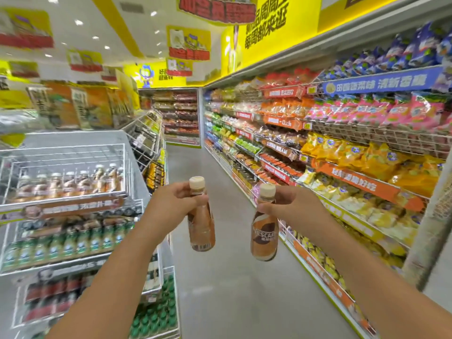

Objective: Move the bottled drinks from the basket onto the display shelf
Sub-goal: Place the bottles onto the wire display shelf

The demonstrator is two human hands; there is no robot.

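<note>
Both bottles, left bottle (201,223) and right bottle (264,234), look like clear plastic wrapped in glossy brown printed film, with matt cream plastic caps. At the left of the frame the display shelf (68,152) is white-coated metal wire. The snack bags (367,157) at the right are shiny crinkled foil. The floor (232,277) at the lower centre is smooth, faintly glossy grey.

- Neck of the bottle (201,225) under the left hand (171,204): covered by curled fingers.
- Neck of the other bottle (264,237) under the right hand (291,207): likewise covered.
- Shelf (71,206) left of the left hand: blurred, sign unreadable.
- Snack bags (367,162) right of the right hand: print too smeared to read.
- Both forearms: cut off by the bottom edge.
</note>
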